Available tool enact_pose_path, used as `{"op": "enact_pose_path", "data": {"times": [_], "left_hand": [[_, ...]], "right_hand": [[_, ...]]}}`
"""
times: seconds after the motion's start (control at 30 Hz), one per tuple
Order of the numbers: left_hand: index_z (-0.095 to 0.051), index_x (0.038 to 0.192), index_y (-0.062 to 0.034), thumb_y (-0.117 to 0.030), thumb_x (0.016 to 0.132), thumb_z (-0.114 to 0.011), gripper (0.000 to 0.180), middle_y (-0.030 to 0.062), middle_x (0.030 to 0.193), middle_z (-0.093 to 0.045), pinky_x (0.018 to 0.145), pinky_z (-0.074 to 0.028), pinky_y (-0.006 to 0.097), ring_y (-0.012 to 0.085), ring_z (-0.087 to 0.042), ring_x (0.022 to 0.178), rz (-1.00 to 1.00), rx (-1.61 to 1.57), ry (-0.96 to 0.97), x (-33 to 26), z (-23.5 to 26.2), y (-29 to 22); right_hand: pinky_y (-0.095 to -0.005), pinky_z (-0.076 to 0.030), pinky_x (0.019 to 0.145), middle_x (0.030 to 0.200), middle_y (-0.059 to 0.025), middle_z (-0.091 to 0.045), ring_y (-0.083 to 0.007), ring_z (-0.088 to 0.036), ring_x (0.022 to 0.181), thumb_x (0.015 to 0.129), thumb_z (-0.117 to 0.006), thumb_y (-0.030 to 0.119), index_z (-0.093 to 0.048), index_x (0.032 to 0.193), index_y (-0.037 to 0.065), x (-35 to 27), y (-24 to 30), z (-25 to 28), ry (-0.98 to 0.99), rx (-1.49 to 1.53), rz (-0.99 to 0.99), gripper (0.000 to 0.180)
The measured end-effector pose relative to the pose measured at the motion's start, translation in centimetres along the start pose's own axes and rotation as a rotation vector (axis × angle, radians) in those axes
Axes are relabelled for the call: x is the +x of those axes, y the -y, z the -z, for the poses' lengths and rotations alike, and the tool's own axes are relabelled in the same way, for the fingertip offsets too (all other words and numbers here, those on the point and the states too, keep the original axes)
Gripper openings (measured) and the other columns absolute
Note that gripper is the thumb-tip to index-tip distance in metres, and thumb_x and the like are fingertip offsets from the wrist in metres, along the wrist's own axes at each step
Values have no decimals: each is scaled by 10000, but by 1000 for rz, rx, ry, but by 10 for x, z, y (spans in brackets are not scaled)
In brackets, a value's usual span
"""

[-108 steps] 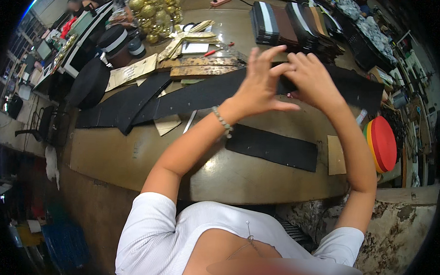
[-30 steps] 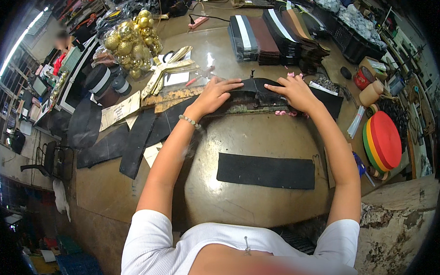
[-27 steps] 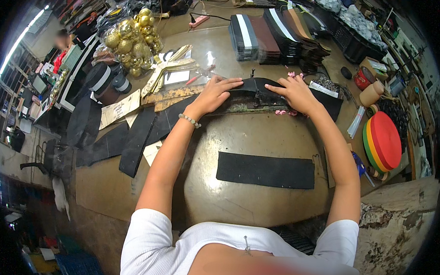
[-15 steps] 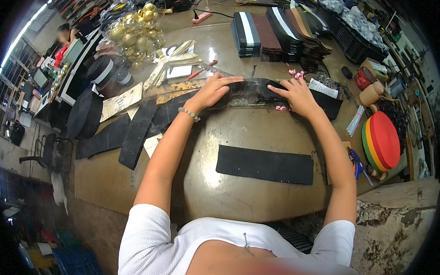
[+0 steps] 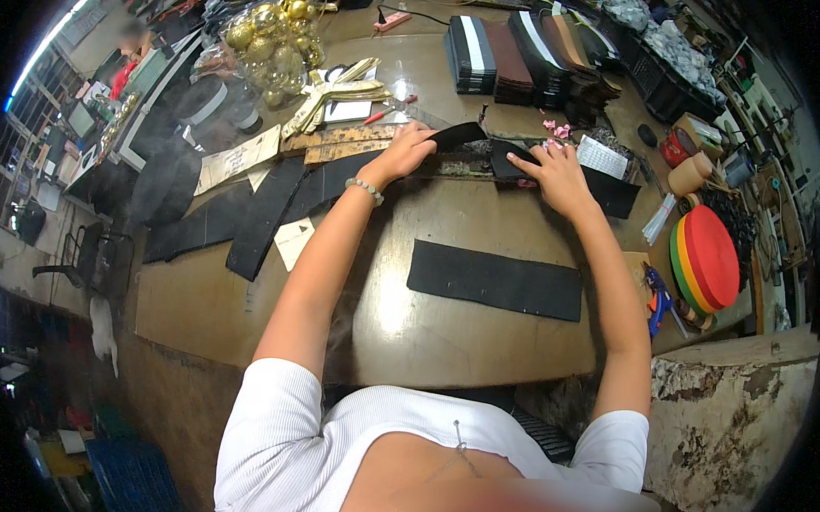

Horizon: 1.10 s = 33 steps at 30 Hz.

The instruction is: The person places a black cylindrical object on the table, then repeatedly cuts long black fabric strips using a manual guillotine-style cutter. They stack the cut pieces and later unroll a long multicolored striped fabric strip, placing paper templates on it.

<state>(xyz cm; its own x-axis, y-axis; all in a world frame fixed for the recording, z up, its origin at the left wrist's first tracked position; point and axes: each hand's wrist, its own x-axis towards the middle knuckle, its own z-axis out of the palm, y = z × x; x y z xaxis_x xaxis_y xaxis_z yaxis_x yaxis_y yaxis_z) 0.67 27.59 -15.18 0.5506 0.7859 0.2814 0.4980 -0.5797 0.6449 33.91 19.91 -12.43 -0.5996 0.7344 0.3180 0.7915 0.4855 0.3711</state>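
My left hand is closed around a long black strip, whose right end tilts up past the fingers. To its right, my right hand rests with thumb and fingers spread on another black strip. A gap separates the raised end from this second strip. Under and between them runs a worn, dark straight bar. Nearer to me, a black rectangular piece lies flat on the tabletop. The underside of each strip beneath my fingers is hidden.
More black strips and paper patterns lie at left. Stacked strips and a black crate stand at the back. At right are a striped roll and a blue glue gun. Gold baubles sit back left.
The strip that lay along the bar under both hands now shows as two parts with a gap. My left hand has closed and lifted one end. The view has shifted slightly.
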Motion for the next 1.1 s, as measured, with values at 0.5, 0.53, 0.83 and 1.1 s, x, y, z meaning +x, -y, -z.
{"op": "enact_pose_path", "data": {"times": [0.5, 0.53, 0.83, 1.1], "left_hand": [[-471, 1368, -79, -285, 843, -589, 576, 228, 1217, -540, 994, -420, 470, 417, -545, 1118, -195, 128, -201, -4, 18, -65], [-462, 1340, -30, -302, 771, -673, 665, 250, 1190, -555, 961, -440, 483, 423, -560, 1103, -259, 142, -224, -2, 20, -76], [-439, 1191, 46, -194, 673, -775, 663, 240, 1067, -548, 897, -447, 479, 423, -544, 1036, -423, 186, -176, 17, -9, -208], [-369, 1408, -146, -329, 580, -900, 1000, 170, 1390, -398, 1048, -284, 582, 383, -410, 1267, -465, 194, -648, -26, -17, -148]], "right_hand": [[-585, -207, 1161, 1539, -162, -312, -369, -288, 1428, 912, -575, 494, -430, 1477, 279, -34, 167, 107, 338, 554, 202, 622], [-594, -180, 1176, 1582, -163, -242, -385, -241, 1453, 917, -535, 572, -384, 1506, 279, -31, 176, 103, 402, 498, 186, 675], [-591, -264, 1128, 1452, -253, -423, -385, -391, 1379, 912, -544, 292, -536, 1201, 60, 113, 175, 80, -235, 195, 442, 371], [-357, -409, 875, 1064, -60, -558, -219, -533, 1012, 724, -657, 183, -571, 1024, 115, 78, 30, 119, -206, -61, 386, 319]]}}
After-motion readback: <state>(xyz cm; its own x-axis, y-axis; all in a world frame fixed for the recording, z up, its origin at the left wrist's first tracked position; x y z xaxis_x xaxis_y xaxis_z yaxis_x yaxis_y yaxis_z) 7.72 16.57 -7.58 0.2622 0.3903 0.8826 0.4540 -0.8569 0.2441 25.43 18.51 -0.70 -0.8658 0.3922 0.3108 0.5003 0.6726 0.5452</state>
